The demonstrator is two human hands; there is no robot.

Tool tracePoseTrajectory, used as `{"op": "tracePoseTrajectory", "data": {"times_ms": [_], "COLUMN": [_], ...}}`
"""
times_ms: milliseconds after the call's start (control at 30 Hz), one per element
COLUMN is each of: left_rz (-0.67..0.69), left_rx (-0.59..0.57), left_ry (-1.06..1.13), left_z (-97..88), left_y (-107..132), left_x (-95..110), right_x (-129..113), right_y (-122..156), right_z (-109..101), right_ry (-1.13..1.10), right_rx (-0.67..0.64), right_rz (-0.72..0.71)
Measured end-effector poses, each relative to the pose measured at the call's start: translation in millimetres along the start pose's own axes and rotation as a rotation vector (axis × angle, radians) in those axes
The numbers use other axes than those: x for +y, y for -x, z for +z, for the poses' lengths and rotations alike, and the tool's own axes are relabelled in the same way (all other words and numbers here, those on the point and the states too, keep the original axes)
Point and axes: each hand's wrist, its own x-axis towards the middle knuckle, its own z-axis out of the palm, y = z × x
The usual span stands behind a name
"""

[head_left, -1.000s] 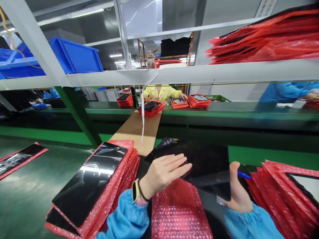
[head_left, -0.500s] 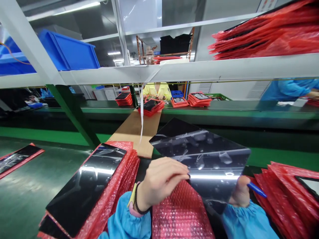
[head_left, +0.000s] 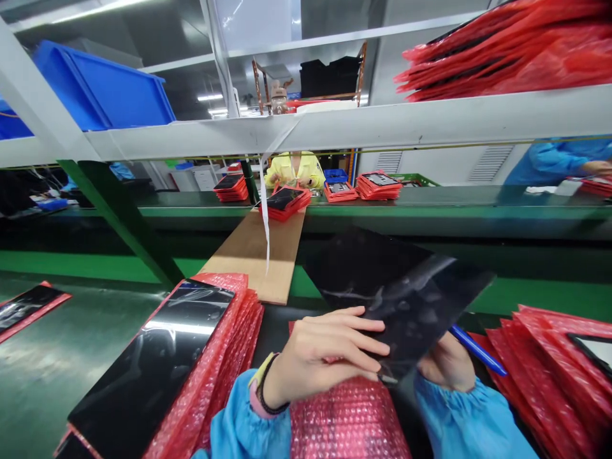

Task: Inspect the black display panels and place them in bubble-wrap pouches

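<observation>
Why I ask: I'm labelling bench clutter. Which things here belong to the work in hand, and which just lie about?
In hand:
black panel, gripped by left hand and right hand
blue pen, in the right hand
red bubble bag, beneath the panel

Lying about:
stack of wrapped panels, left
red bags, right
cardboard sheet
blue bin, overhead

Left hand (head_left: 329,347): palm down, fingers stretched nearly straight, slightly spread, pointing right; thumb hidden underneath.
Left wrist (head_left: 268,387): bent.
Left forearm (head_left: 239,424): rising from bottom centre.
Right hand (head_left: 447,364): just right of left, lower; fingers hidden, grip unreadable.
Right forearm (head_left: 471,424): entering from bottom right.
</observation>
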Motion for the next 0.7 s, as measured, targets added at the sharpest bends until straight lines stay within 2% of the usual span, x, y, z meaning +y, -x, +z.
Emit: {"op": "tracePoseTrajectory", "data": {"times_ms": [67,167,267,367,467,567,633,700], "left_rz": [0.006,0.04,0.059,0.167,0.231,0.243,0.225,0.143], "left_rx": [0.071,0.169,0.197,0.2,0.185,0.149,0.131,0.205], "left_ry": [0.036,-0.047,-0.168,-0.229,-0.24,-0.239,-0.21,-0.111], "left_z": [7.6,22.4,30.4,29.4,26.6,26.9,28.8,30.3], "left_y": [1,0,-2,-3,-4,-4,-3,-2], "left_x": [-6,-12,-16,-18,-18,-15,-13,-12], "right_x": [-7,-9,1,16,19,10,3,-3], "right_y": [4,14,17,12,10,15,20,23], "right_z": [8,23,32,31,27,27,29,31], "right_ry": [-0.11,-0.329,-0.462,-0.535,-0.571,-0.549,-0.503,-0.456], "right_rx": [-0.067,-0.149,-0.126,-0.08,-0.05,-0.007,0.003,-0.014], "right_rz": [-0.02,0.006,0.119,0.206,0.224,0.189,0.165,0.147]}}
